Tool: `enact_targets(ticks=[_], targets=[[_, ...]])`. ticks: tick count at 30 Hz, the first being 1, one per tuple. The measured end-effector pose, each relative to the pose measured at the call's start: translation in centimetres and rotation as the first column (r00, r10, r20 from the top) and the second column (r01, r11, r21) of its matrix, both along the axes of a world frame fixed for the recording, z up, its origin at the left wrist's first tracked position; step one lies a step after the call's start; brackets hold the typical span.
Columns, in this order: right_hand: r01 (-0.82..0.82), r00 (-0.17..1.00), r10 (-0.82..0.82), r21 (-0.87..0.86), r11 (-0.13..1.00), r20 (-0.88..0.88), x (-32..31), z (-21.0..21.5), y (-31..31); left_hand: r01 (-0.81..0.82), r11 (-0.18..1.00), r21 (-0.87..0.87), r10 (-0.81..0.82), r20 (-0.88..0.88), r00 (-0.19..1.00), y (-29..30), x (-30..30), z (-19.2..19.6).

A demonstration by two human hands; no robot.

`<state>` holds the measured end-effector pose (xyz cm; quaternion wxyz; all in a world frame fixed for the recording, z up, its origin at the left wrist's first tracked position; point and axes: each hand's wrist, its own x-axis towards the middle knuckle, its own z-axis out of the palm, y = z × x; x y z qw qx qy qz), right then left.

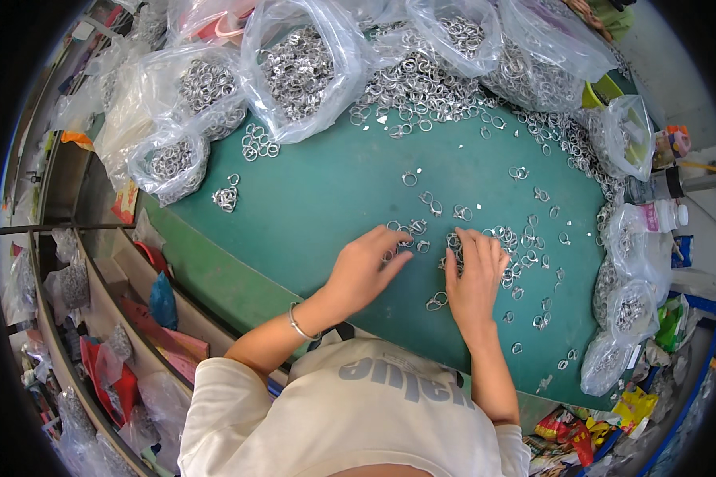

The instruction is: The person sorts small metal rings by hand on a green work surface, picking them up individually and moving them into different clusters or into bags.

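My left hand (363, 266) rests low over the green tabletop, its fingers bent and the thumb apart from them. Several silver-coloured metal rings (418, 228) lie at its fingertips, and part of one shows between thumb and fingers. To the right, my right hand (476, 278) is stretched over a loose group of rings (525, 246), fingers extended and touching some of them. What lies under its palm is hidden. Beyond the hands are a few single rings (409, 179). A small heap of rings (225, 199) sits farther left.
Clear plastic bags full of silver rings (298, 71) line the far edge. A wide pile of rings (422, 87) spreads beside them. More bags (628, 306) stand along the right edge. Open drawers (167, 294) with bags are at left; a blue-framed bin (712, 350) is at lower right.
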<state>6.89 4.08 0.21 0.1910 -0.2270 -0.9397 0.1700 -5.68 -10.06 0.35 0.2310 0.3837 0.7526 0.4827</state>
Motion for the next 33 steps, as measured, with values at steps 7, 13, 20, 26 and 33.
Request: enact_targets(ticks=[7, 13, 20, 26, 33], targets=[[0.005, 1.0, -0.003, -0.107, 0.994, 0.015, 0.2, 0.5, 0.4, 0.098, 0.995, 0.0, -0.088, -0.444, 0.892, 2.1, 0.3, -1.0], [-0.066, 0.997, 0.061, -0.145, 0.987, -0.038, -1.5, 0.7, 1.1, -0.263, 0.924, 0.277, -0.23, 0.953, 0.195, -0.9, -1.7, -0.2], [-0.138, 0.986, 0.133, 0.045, 0.989, 0.102, -2.4, -1.0, 1.4, -0.112, 0.952, 0.286, -0.158, 0.766, 0.623, -2.7, -3.6, -2.9], [-0.183, 0.983, 0.185, -0.076, 0.98, 0.017, -2.2, 0.9, 0.0, -0.088, 0.986, -0.144, 0.044, -0.287, 0.957, -0.7, -1.2, 0.0], [-0.131, 0.991, 0.13, 0.065, 0.989, 0.022, -1.8, -1.2, 1.4, -0.165, 0.985, -0.055, 0.147, -0.243, 0.959, -1.1, -2.5, -1.1]])
